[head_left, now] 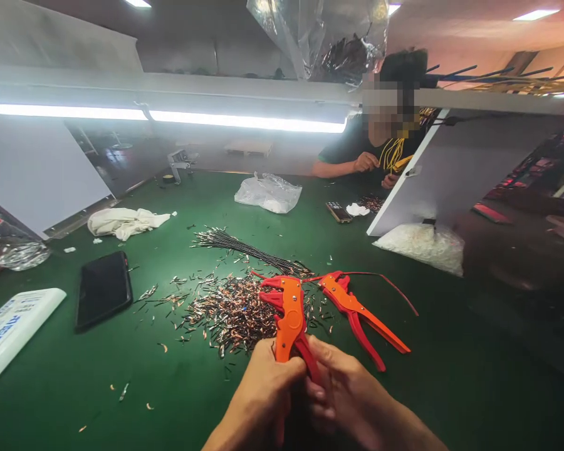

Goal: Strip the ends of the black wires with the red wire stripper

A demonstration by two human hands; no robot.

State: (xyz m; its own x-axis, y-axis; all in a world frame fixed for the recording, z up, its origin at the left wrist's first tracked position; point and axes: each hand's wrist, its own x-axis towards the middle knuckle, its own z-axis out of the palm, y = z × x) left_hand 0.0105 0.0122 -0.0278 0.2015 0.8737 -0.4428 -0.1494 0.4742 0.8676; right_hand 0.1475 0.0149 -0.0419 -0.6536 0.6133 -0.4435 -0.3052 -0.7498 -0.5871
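Observation:
My left hand [272, 376] is wrapped round the orange handle of a wire stripper [291, 313], whose red jaws point up and left over the pile. Beside the red handle is my right hand [343, 382], its thumb against it and its fingers curled below; they are partly in shadow. A second orange and red wire stripper [352, 304] lies just to the right. A thin red strip [380, 277] stretches past both tools. Behind the jaws is a heap of copper and black wire scraps [235, 313], and beyond it a bundle of black wires [249, 247] with bare ends.
Left on the green table [183, 401] are a black phone [104, 289], a white power strip [19, 332] and a white cloth [125, 222]. Farther back lie a plastic bag [269, 193] and another phone [338, 212]. A co-worker [348, 150] handles yellow wires behind a white partition [408, 169].

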